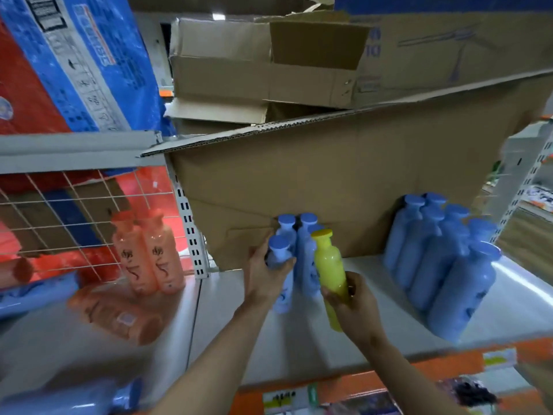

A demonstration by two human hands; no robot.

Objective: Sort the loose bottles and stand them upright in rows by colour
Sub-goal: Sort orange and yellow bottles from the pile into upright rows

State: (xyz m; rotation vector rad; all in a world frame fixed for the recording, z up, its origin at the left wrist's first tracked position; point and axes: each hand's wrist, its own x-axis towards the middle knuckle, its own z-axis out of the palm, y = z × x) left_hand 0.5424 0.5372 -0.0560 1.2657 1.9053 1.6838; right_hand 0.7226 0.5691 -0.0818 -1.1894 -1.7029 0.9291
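A: Which step are you on?

B: Your left hand grips a blue bottle in the middle cluster on the shelf; your right hand clamps the yellow bottle beside it.

A: Next?

B: Probably pull the yellow clear and start its own row.

Bright, even light; shelf glare, blurred and warped edges

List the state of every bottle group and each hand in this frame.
yellow bottle: upright, gripped by right hand
front blue bottle: upright, gripped by left hand
right blue bottles: standing in rows
two orange bottles: standing
third orange bottle: lying down
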